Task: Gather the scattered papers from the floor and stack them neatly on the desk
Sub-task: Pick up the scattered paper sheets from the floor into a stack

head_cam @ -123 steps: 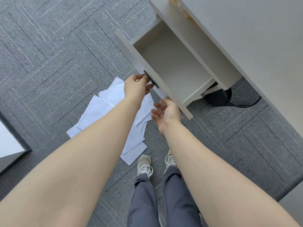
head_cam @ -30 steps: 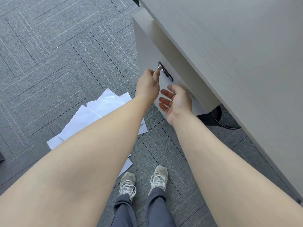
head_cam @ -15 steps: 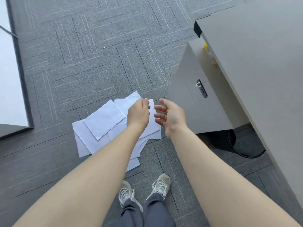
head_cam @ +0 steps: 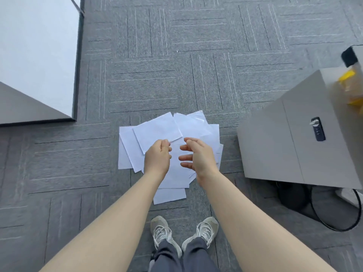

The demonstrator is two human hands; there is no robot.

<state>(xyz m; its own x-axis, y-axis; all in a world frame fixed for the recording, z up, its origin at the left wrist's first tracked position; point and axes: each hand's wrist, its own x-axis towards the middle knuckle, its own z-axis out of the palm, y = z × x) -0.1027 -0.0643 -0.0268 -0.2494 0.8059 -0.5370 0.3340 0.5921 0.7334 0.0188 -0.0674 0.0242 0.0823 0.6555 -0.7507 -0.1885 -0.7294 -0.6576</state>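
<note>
Several white papers [head_cam: 157,132] lie overlapping in a loose pile on the grey carpet in front of my feet. My left hand [head_cam: 157,157] hovers over the pile's middle with its fingers curled in and nothing in them. Just to its right, my right hand [head_cam: 198,156] hangs above the papers with fingers spread and empty. Both hands sit well above the floor and hide the pile's centre. Only a corner of the desk [head_cam: 358,50] shows at the far right edge.
A grey drawer cabinet [head_cam: 275,146] with a keyed lock [head_cam: 317,128] stands at the right, its drawer closed, yellow items [head_cam: 351,89] on top. A black base and cable [head_cam: 314,203] lie beneath it. A white panel [head_cam: 37,55] fills the upper left. My shoes [head_cam: 184,230] are below the papers.
The drawer was pushed closed and my hands left the lock. My view swung left, and both hands moved from the cabinet to above the paper pile.
</note>
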